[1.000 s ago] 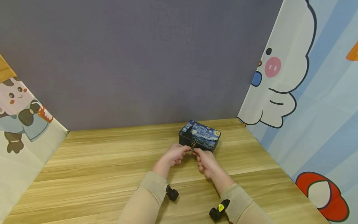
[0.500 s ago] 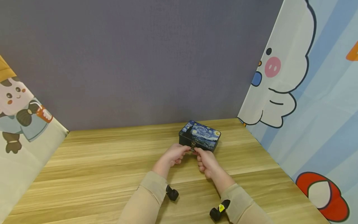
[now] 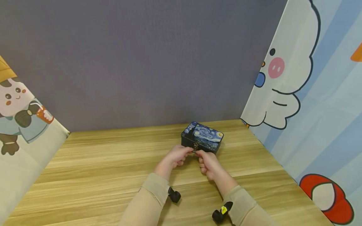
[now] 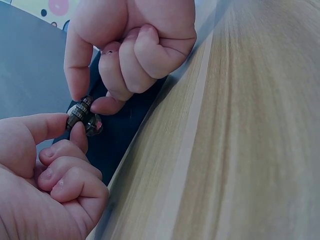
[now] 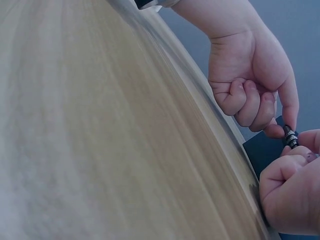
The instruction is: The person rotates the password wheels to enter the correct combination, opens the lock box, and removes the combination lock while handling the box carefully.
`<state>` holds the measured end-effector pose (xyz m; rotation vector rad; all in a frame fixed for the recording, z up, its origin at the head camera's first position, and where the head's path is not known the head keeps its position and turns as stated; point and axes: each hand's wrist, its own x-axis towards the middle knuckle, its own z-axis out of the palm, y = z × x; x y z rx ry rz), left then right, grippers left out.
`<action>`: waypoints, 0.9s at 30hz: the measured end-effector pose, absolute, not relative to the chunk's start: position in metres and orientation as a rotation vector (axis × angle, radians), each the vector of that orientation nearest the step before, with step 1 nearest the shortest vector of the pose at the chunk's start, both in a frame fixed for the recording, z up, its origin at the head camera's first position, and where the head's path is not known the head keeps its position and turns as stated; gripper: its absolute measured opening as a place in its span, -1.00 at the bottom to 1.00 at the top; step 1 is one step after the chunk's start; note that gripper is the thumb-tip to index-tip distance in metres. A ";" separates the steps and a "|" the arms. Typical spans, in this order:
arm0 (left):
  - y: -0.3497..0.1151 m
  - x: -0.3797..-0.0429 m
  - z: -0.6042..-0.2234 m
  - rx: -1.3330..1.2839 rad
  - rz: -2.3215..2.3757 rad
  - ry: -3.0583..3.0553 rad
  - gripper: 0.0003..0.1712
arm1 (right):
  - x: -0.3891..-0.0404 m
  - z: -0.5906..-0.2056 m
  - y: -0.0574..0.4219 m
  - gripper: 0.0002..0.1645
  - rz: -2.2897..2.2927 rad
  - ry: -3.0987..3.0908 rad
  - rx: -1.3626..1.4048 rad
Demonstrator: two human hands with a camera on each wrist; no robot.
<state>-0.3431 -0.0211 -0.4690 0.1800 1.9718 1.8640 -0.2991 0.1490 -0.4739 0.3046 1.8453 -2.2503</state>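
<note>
A small dark box (image 3: 205,135) with a swirling blue night-sky picture on its lid stands closed on the table. At its front hangs a small metal combination lock (image 4: 79,113) with ringed number dials, beside the box's clasp (image 3: 195,146). My left hand (image 3: 176,154) pinches one end of the lock between thumb and forefinger. From the other side, my right hand (image 3: 209,162) pinches its opposite end. The other fingers of both hands are curled into the palms. In the right wrist view the lock (image 5: 290,136) is partly covered by fingertips. The digits are too small to read.
The wood-grain table (image 3: 107,169) reaches back to a grey panel (image 3: 141,69) close behind the box. Cartoon-printed sheets (image 3: 319,125) flank it on the right and left. A small black camera (image 3: 174,196) sits at the left wrist, another camera (image 3: 218,216) at the right.
Both hands stay at the lock, with only slight finger movement. The box has not moved on the table.
</note>
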 end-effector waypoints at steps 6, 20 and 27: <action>-0.021 -0.342 -0.469 0.193 1.866 1.971 -0.58 | -0.300 -0.475 0.149 -0.73 -2.261 1.832 0.304; -0.022 -0.342 -0.467 0.187 1.852 1.966 -0.56 | -0.300 -0.475 0.150 -0.75 -2.286 1.774 0.311; -0.022 -0.342 -0.466 0.180 1.841 1.991 -0.55 | -0.301 -0.474 0.150 -0.77 -2.297 1.731 0.304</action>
